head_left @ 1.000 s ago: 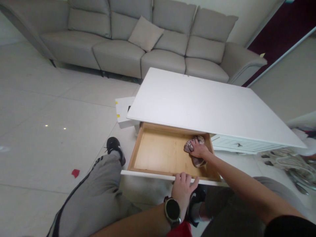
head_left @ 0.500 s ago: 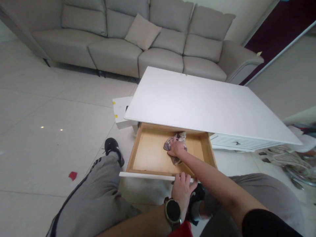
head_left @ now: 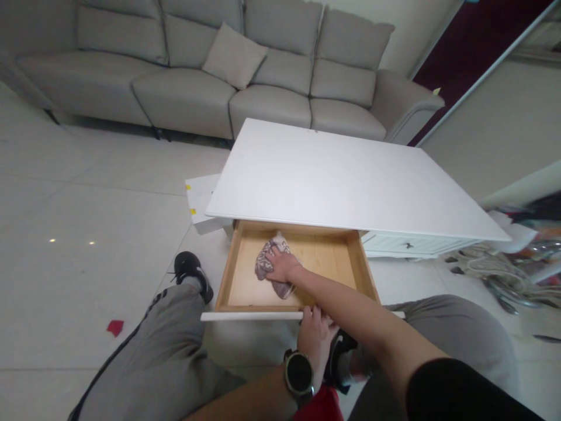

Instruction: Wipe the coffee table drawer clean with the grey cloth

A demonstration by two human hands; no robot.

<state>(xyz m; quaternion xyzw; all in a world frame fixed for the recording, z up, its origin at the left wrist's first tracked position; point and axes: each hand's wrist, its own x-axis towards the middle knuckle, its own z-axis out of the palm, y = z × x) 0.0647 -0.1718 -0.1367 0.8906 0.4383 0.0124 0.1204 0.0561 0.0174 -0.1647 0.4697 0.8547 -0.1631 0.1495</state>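
A wooden drawer (head_left: 337, 263) with a white front is pulled out of the white coffee table (head_left: 333, 181). Inside it, a crumpled, patterned purple-and-white cloth (head_left: 263, 266) lies on the bottom, left of the middle. My right hand (head_left: 283, 266) presses down on this cloth, its fingers bent over the fabric. At the drawer's front edge, my left hand (head_left: 313, 333), with a watch on its wrist, hooks its fingers over the top of the front panel. The right forearm crosses above the left fingers and partly covers them.
A grey sofa (head_left: 267, 105) with a cushion (head_left: 234, 55) stands behind the table. Near the table's left end is a white box (head_left: 204, 202). A red scrap (head_left: 115, 327) lies on the tiled floor. Coiled hoses or cables (head_left: 495, 272) and other clutter lie at the right.
My right hand has slid the cloth leftward across the drawer bottom. The left hand stays on the drawer front. The whole view has shifted slightly.
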